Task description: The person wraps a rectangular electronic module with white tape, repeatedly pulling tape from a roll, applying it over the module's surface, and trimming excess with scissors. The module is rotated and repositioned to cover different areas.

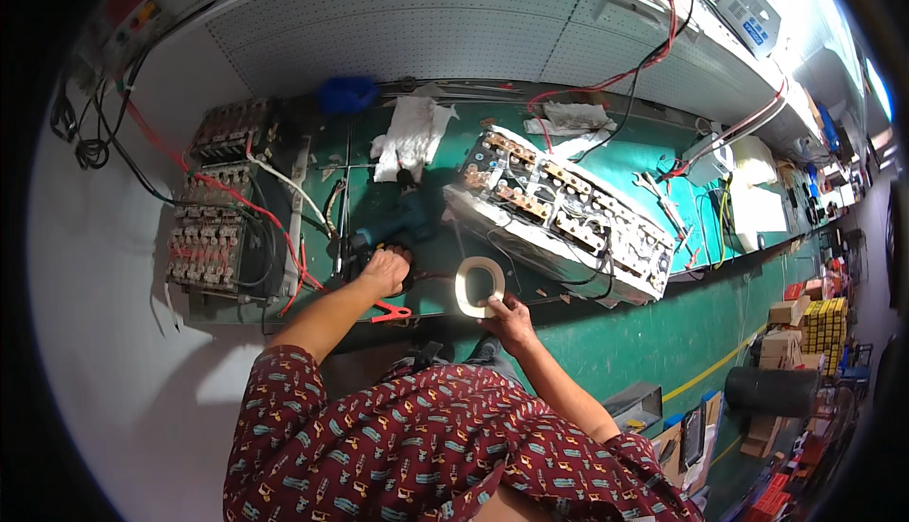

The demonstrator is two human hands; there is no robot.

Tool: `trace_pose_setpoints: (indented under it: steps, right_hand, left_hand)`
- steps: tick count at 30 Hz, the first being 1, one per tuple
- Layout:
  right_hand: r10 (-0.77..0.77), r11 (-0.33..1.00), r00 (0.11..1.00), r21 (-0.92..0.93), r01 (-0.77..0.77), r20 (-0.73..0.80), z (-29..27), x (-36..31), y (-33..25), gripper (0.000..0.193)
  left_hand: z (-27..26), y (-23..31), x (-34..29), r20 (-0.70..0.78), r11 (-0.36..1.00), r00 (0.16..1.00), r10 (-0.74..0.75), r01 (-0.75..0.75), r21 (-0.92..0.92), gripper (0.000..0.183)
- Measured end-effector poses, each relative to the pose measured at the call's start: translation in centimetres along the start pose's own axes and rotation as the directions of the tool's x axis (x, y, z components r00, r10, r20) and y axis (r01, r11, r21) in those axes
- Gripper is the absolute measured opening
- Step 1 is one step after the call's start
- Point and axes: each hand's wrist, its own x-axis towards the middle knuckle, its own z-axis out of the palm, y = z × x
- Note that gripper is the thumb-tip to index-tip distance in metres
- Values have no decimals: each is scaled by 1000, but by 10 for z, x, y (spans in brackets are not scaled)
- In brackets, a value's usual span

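Note:
My right hand [511, 322] pinches the lower rim of a pale roll of tape [461, 287], held upright just over the bench's near edge. To its left, my left hand [386, 272] is closed in a fist beside a dark teal power drill [402, 223]. Shadow hides what that fist holds, if anything. Just below the left hand lies a red cable clamp [390, 313]. A long battery pack [568, 214] with copper bars, bolts and white wrapping rests slantwise on the bench, right of the drill.
More battery modules [204, 229] with red and black cables stand at the left. White cloths [414, 134] and a blue item [347, 94] lie at the back of the green bench [696, 202]. Pliers-like tools [663, 205] lie right of the pack. Boxes [822, 333] stand on the floor at right.

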Motion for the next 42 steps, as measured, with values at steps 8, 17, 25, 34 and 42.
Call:
trace_pose_setpoints:
  steps: [8,17,25,34,42]
  right_hand:
    - [-24,999,1000,-44,24,-6,8,-4,-6,22]
    - [-152,985,988,-88,151,-8,14,0,13,31]
    - [-236,961,972,-150,231,-12,18,0,22,35]
    - [-286,927,958,-243,284,27,-20,-12,37,30]
    - [-85,994,980,-85,71,-181,-68,-54,42,27]
  left_hand:
    - [-56,-14,-19,377,996,924,-65,85,-37,50]
    - [-93,-53,4,744,847,658,116,325,-420,26]
    - [-108,-18,80,822,892,563,88,324,-317,27]
    - [-123,20,58,675,996,733,78,-89,-18,33]
    - [-63,10,51,491,999,871,-22,34,-15,28]
